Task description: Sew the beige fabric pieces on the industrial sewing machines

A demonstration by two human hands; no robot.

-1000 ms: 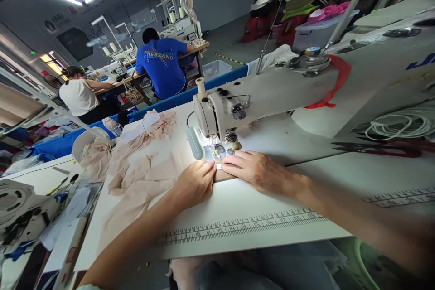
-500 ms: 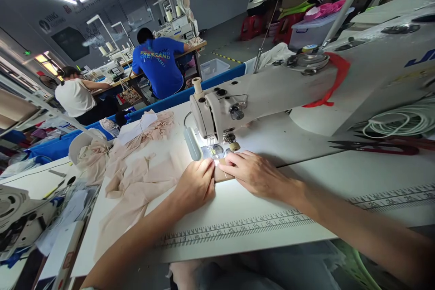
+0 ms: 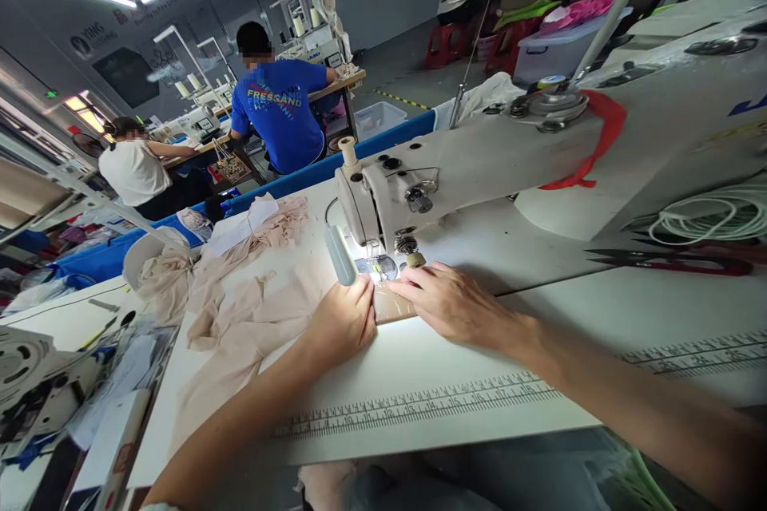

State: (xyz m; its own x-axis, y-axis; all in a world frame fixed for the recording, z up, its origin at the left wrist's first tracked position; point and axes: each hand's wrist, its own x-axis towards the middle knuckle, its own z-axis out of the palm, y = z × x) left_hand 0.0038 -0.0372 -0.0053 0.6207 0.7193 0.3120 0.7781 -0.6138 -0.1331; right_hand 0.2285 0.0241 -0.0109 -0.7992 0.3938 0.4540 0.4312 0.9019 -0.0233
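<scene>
more tan panel (image 3: pixel 392 306), seemingly, between hands (image 3: pixel 455 305) than before

Workshop surroundings
A person in blue (image 3: pixel 279 112), another in white (image 3: pixel 133 172); red stools (image 3: pixel 444 46) beside a plastic bin (image 3: pixel 554 54) topped with pink cloth (image 3: pixel 581 11); scissors (image 3: pixel 671 258) near coiled cord (image 3: pixel 704 217).

Our left hand (image 3: pixel 341 318) has eased toward ten o'clock, widening its gap from our right hand (image 3: pixel 459 305) and baring more of the tan piece (image 3: pixel 391 306) between them; toward eleven o'clock, the blue-shirted co-worker's (image 3: pixel 279 108) head (image 3: pixel 253 38) has come up.
</scene>
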